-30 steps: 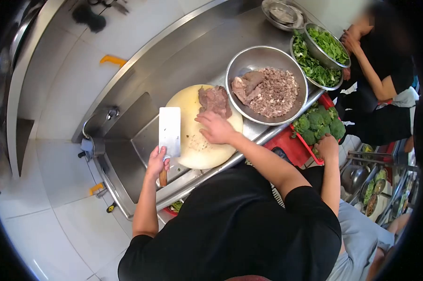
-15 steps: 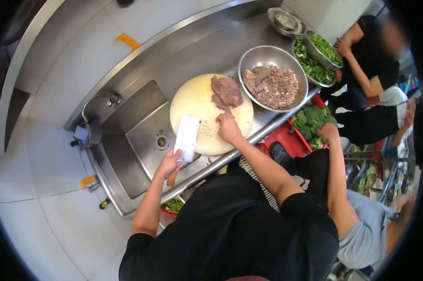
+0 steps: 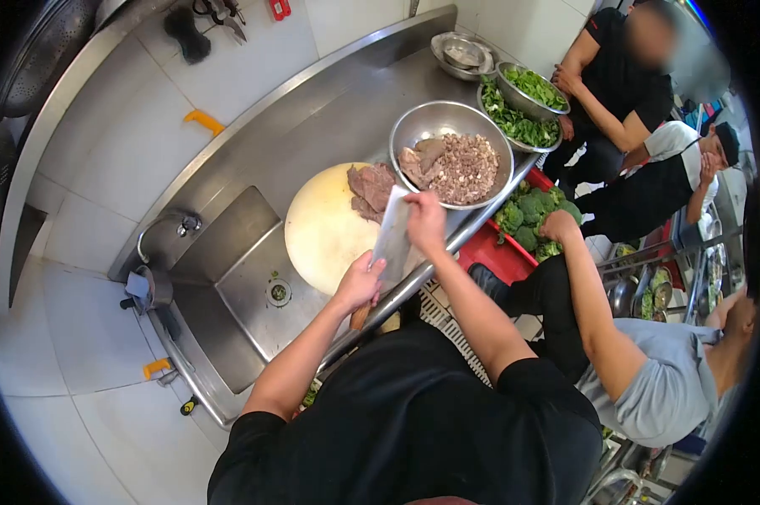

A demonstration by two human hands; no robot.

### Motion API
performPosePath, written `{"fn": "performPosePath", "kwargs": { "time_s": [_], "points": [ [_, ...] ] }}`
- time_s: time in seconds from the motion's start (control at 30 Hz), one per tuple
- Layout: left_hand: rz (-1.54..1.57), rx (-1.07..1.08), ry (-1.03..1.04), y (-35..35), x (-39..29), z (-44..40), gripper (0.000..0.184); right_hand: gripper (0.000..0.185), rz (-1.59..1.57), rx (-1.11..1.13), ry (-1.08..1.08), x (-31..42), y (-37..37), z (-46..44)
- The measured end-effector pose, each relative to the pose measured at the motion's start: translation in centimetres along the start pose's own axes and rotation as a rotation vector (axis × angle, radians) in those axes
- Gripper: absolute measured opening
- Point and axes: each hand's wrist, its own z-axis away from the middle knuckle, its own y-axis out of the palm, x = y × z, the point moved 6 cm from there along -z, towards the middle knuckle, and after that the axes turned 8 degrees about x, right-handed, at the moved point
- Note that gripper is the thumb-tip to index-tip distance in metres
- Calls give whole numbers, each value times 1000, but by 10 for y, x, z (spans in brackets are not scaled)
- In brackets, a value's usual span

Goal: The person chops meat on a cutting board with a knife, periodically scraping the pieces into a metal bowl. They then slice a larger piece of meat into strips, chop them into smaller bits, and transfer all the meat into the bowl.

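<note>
Head view, from where I watch at a distance: a cleaver (image 3: 391, 234) is raised between a cook's two hands, tilted above the near right edge of a round board (image 3: 317, 240). The left hand (image 3: 360, 282) is closed around the handle. The right hand (image 3: 427, 223), fingers partly curled, is up beside the far end of the blade; I cannot tell whether it pinches the metal or only brushes it.

Half a second ago that hand was down on the board and the blade farther left; now both meet at the cleaver. I judge that cutting is paused, with the blade getting the attention.

A slab of meat (image 3: 370, 188) lies on the board, beyond the left hand and left of the right, held by neither. Past the right hand, a steel bowl (image 3: 419, 126) holds chopped meat (image 3: 466, 171).
</note>
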Motion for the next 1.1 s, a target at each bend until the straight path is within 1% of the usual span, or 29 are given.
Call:
{"fn": "performPosePath", "kwargs": {
  "time_s": [0.07,0.13,0.23,0.33,0.4,0.47,0.5,0.57,0.67,0.7,0.8,0.83,0.93,0.97,1.07,1.1],
  "points": [
    [-137,15,92,9,-31,-12,20,23,97,-182,-58,-16,-43,-39],
    [-84,-15,132,9,-54,-16,20,24,459,-351,-119,-19,-85,-72],
    [-3,-117,180,-2,-77,-4,21,23,449,-274,-86,-35,-100,-103],
    [67,-273,236,-39,-69,14,22,21,263,81,-99,-16,-42,-92],
    [81,-417,289,-70,-44,24,21,19,251,400,-126,7,8,-66],
    [-11,-570,236,-100,-12,39,20,27,340,720,-277,24,59,-46],
    [-57,-648,209,-112,3,48,19,29,308,708,-331,23,79,-45],
    [-86,-702,119,-121,31,65,19,34,244,686,-435,14,120,-37],
    [-51,-736,32,-126,88,85,18,40,698,914,-345,16,156,-55],
    [-26,-736,-7,-124,103,93,18,39,826,920,-438,15,168,-58],
    [45,-720,-74,-110,121,114,17,37,801,1060,-293,9,174,-69],
    [82,-710,-77,-106,130,118,17,31,872,1150,-309,4,176,-72],
    [117,-697,-71,-100,149,125,19,30,843,1376,-359,17,173,-77],
    [122,-691,-72,-98,151,127,19,36,790,1383,-340,29,166,-81],
    [78,-663,-77,-97,144,131,20,32,347,1335,-255,67,141,-86],
    [54,-652,-79,-98,140,132,21,24,88,1428,15,68,144,-79]
  ]
}}
